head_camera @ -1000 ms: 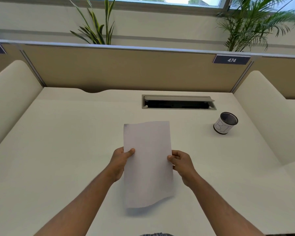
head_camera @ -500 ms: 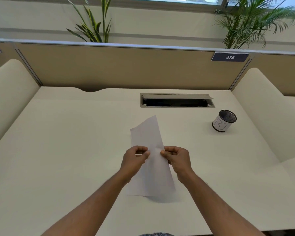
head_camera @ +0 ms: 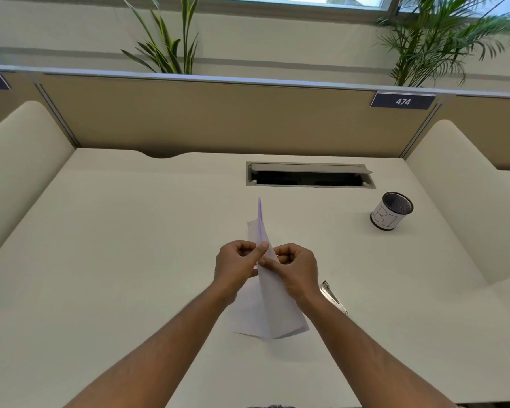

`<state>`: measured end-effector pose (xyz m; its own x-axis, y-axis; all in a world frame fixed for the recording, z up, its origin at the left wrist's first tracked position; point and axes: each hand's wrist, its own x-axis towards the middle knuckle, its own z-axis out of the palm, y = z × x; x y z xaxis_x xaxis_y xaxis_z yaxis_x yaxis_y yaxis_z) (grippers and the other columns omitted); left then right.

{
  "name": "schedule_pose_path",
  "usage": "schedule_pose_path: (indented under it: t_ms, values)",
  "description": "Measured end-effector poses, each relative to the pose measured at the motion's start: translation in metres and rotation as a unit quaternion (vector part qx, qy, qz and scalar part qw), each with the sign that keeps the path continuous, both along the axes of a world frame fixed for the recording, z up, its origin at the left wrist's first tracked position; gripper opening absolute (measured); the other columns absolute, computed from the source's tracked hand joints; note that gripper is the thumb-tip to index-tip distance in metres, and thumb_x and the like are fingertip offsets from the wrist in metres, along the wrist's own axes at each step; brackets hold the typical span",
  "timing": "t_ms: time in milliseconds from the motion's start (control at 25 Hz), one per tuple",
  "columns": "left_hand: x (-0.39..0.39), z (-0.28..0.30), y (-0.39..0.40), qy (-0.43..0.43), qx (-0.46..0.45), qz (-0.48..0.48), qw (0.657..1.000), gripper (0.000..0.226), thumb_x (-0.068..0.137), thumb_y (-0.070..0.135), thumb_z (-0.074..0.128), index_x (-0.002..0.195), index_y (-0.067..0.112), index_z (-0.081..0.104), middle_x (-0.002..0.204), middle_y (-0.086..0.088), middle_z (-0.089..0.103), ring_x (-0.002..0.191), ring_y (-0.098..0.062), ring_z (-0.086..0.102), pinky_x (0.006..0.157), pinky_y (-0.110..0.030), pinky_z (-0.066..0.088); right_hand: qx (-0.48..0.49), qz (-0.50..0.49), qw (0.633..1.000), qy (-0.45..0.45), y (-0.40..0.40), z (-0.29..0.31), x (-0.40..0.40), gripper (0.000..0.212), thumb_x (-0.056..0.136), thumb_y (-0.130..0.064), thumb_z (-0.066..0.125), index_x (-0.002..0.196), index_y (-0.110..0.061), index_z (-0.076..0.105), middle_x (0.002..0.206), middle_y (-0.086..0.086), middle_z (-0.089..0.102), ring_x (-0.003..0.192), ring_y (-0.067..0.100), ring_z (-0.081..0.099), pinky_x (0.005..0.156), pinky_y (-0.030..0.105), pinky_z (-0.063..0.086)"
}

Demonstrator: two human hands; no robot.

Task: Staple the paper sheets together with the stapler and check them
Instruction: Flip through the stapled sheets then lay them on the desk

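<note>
The white paper sheets [head_camera: 270,313] stand nearly on edge above the desk, their top corner pointing away from me and the lower ends fanned apart. My left hand [head_camera: 236,266] pinches them from the left with thumb and fingers. My right hand [head_camera: 295,270] pinches them from the right, close against the left hand. A silver stapler [head_camera: 333,297] lies on the desk just right of my right wrist, partly hidden by the forearm.
A mesh pen cup [head_camera: 390,211] with a white label stands at the right. A cable slot [head_camera: 309,175] with its lid raised is set into the desk [head_camera: 115,245] at the back. Padded side panels and a tan partition enclose the desk.
The sheets turned from flat and facing me to edge-on. Both hands came together at the middle of the sheets. The stapler has come into view beside my right wrist.
</note>
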<state>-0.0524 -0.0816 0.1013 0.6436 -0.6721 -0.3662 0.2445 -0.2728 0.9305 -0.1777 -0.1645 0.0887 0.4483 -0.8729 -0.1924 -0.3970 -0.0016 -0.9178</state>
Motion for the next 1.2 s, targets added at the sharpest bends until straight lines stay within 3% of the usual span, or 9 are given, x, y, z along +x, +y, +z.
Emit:
schedule_pose_path:
  t_ms: [120, 240, 480, 680, 880, 1040, 1200]
  values:
    - [0.003, 0.0, 0.0, -0.019, 0.024, 0.025, 0.999, 0.026, 0.087, 0.03, 0.075, 0.088, 0.003, 0.072, 0.087, -0.012, 0.077, 0.08, -0.023, 0.076, 0.07, -0.039, 0.065, -0.006, 0.009, 1.0, -0.001, 0.002, 0.002, 0.001, 0.037, 0.062, -0.05, 0.094, 0.078, -0.023, 0.074, 0.074, -0.005, 0.078, 0.067, 0.015, 0.073, 0.072, 0.043, 0.063]
    - [0.013, -0.001, 0.005, -0.071, 0.066, 0.04, 0.994, 0.033, 0.088, 0.027, 0.065, 0.082, -0.005, 0.066, 0.074, -0.014, 0.069, 0.066, -0.026, 0.064, 0.064, -0.035, 0.056, 0.007, -0.027, 0.999, -0.017, -0.004, 0.002, -0.004, 0.029, 0.07, -0.04, 0.093, 0.079, -0.02, 0.074, 0.074, -0.001, 0.076, 0.067, 0.016, 0.07, 0.075, 0.046, 0.062]
    - [0.051, -0.003, 0.03, -0.141, 0.095, 0.103, 0.98, 0.034, 0.09, 0.027, 0.064, 0.061, 0.011, 0.057, 0.059, 0.003, 0.054, 0.056, -0.017, 0.047, 0.053, -0.026, 0.037, -0.032, -0.114, 0.992, 0.032, -0.029, 0.003, -0.024, 0.016, 0.081, -0.034, 0.086, 0.085, -0.022, 0.075, 0.079, -0.007, 0.077, 0.075, 0.014, 0.073, 0.076, 0.04, 0.061]
    - [0.081, -0.009, 0.046, -0.171, 0.122, 0.161, 0.964, 0.021, 0.091, 0.026, 0.068, 0.077, 0.01, 0.067, 0.074, 0.0, 0.067, 0.067, -0.015, 0.059, 0.058, -0.025, 0.045, -0.063, -0.159, 0.983, 0.062, -0.045, 0.004, -0.036, 0.011, 0.086, -0.031, 0.082, 0.089, -0.023, 0.075, 0.077, -0.011, 0.075, 0.077, 0.012, 0.073, 0.069, 0.029, 0.052]
    - [0.099, -0.017, 0.061, -0.178, 0.154, 0.2, 0.951, 0.024, 0.092, 0.025, 0.066, 0.073, 0.011, 0.063, 0.069, 0.0, 0.063, 0.063, -0.017, 0.056, 0.056, -0.026, 0.041, -0.081, -0.183, 0.977, 0.072, -0.053, 0.005, -0.042, 0.01, 0.087, -0.029, 0.08, 0.086, -0.027, 0.07, 0.075, -0.013, 0.071, 0.072, 0.007, 0.068, 0.074, 0.033, 0.055]
    - [0.108, -0.022, 0.069, -0.172, 0.172, 0.217, 0.945, 0.022, 0.093, 0.024, 0.064, 0.077, 0.009, 0.064, 0.073, -0.003, 0.064, 0.073, -0.026, 0.059, 0.066, -0.031, 0.043, -0.082, -0.2, 0.973, 0.077, -0.058, 0.005, -0.045, 0.01, 0.088, -0.029, 0.08, 0.09, -0.023, 0.072, 0.076, -0.012, 0.071, 0.076, 0.014, 0.07, 0.075, 0.034, 0.055]
    - [0.109, -0.025, 0.071, -0.169, 0.174, 0.218, 0.945, 0.02, 0.093, 0.024, 0.064, 0.079, 0.009, 0.065, 0.075, -0.003, 0.065, 0.077, -0.026, 0.061, 0.069, -0.032, 0.044, -0.077, -0.203, 0.973, 0.073, -0.059, 0.005, -0.046, 0.006, 0.09, -0.027, 0.077, 0.09, -0.025, 0.071, 0.076, -0.015, 0.069, 0.074, 0.007, 0.066, 0.077, 0.035, 0.056]
